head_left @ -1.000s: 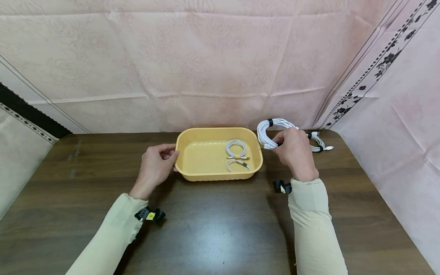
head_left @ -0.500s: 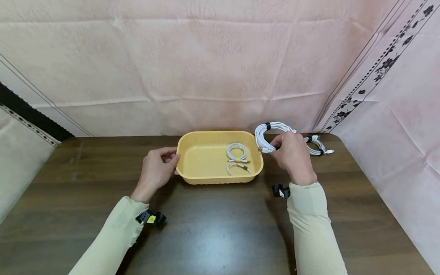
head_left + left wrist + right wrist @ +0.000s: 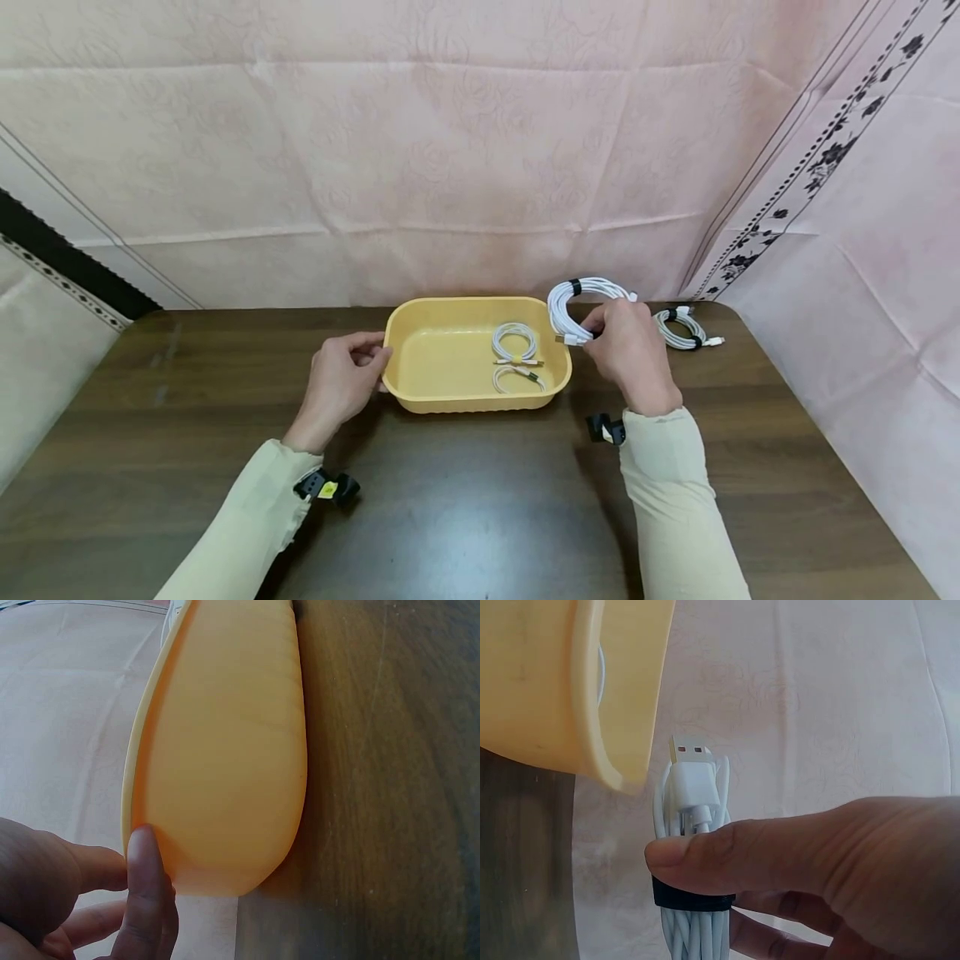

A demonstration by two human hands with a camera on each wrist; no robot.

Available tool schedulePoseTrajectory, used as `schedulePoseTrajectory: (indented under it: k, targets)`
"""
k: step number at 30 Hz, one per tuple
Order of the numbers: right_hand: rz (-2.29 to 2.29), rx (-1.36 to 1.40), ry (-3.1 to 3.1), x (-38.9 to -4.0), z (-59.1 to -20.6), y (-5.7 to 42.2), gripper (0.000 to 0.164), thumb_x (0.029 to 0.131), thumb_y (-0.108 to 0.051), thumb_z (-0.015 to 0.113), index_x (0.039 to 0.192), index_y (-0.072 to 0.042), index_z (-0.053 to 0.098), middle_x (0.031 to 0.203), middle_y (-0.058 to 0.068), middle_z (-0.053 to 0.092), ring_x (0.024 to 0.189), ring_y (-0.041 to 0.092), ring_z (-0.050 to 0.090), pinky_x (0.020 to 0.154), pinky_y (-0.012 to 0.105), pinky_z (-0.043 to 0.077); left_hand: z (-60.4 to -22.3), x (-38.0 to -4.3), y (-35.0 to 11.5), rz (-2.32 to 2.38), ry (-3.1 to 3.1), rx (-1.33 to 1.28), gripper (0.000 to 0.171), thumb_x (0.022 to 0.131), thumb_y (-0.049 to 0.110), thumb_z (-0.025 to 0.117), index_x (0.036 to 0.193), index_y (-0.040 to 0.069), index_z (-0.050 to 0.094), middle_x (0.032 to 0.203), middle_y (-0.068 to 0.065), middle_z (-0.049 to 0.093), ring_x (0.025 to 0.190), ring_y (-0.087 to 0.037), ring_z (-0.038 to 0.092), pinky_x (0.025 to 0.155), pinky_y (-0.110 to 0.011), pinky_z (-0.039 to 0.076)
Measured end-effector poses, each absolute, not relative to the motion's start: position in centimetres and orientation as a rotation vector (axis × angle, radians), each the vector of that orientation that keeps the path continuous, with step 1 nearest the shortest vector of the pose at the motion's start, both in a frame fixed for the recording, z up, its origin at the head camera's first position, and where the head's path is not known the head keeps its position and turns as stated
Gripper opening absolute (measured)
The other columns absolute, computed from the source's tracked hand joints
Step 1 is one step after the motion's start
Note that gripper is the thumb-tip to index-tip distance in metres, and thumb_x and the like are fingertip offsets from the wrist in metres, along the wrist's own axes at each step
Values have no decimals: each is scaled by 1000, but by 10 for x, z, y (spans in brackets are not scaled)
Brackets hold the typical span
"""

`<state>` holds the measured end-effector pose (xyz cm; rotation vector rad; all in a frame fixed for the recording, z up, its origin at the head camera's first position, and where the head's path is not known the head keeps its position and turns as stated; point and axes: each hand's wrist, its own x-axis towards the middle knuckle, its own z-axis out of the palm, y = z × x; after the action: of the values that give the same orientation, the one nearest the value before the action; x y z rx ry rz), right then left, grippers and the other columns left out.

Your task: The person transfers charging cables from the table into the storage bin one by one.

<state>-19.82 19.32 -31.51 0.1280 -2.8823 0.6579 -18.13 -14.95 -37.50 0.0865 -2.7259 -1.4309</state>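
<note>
My right hand (image 3: pixel 628 346) grips a thick coil of white USB cable (image 3: pixel 567 312) by its black strap. The coil is held up at the right end of a yellow plastic tray (image 3: pixel 442 402). In the right wrist view the thumb presses over the strap (image 3: pixel 694 894), and the metal USB plug (image 3: pixel 693 750) points toward the tray rim. My left hand (image 3: pixel 341 379) pinches the tray's left rim between thumb and fingers, as the left wrist view shows. Inside the tray, toward its right, lie a coiled white cable with a yellow tie (image 3: pixel 515 340) and a smaller coiled cable with a dark tie (image 3: pixel 502 381).
Another white cable coil (image 3: pixel 677 330) with black straps lies on the brown wooden table (image 3: pixel 465 508), right of my right hand. A pale patterned cloth (image 3: pixel 450 167) hangs directly behind the table's far edge, and more cloth (image 3: pixel 885 308) stands at the right.
My right hand has moved slightly left with the white USB cable, toward the tray, and away from the coil on the table. The left hand stays on the rim. The head view has tilted up slightly.
</note>
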Motion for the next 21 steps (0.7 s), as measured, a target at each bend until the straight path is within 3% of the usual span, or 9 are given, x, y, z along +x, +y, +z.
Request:
schedulePoseTrajectory:
  k: [21]
  targets:
    - [680, 107, -2902, -197, -312, 186, 13, 84, 0, 73, 91, -7, 81, 91, 10, 77, 84, 28, 63, 66, 38, 51, -373, -180, -149, -1430, -2723, 78, 33, 102, 17, 63, 130, 1, 67, 102, -17, 69, 68, -15, 66, 56, -21, 56]
